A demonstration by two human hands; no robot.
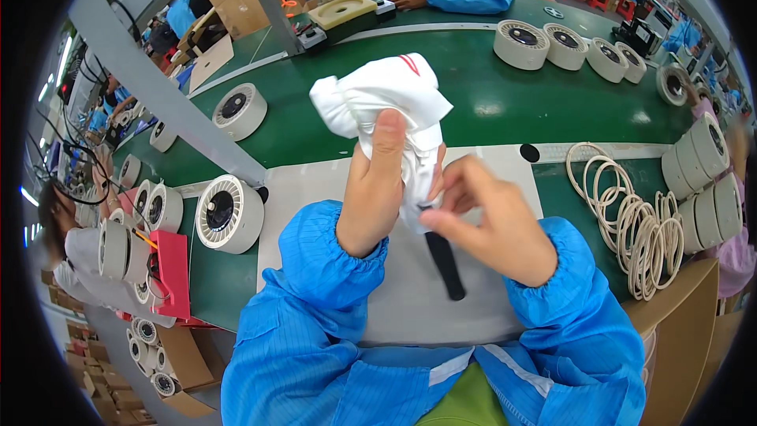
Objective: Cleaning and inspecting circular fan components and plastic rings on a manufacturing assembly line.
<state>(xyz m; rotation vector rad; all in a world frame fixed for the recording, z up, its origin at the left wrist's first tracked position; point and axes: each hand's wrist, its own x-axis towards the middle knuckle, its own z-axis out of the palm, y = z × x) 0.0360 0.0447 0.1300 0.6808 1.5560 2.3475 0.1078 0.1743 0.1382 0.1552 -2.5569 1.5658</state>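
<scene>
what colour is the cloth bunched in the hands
White, with a small red mark near its top; the cloth shows clearly in the head view, gripped by the left hand.

Hands (441, 205) around white cloth (386, 99)

Packaging shows only as brown corrugated cardboard. At eleven o'clock, beyond the green conveyor, an open brown cardboard box (236, 1) stands with its flaps raised, and a flat brown cardboard sheet (211, 61) leans just below it. At four o'clock, a large plain brown cardboard carton (684, 339) stands against the bench edge, its top flap tilted. At seven to eight o'clock, low on the floor, several open brown cardboard boxes (180, 363) hold round white parts. No labels, signs or screens can be made out clearly.
</scene>
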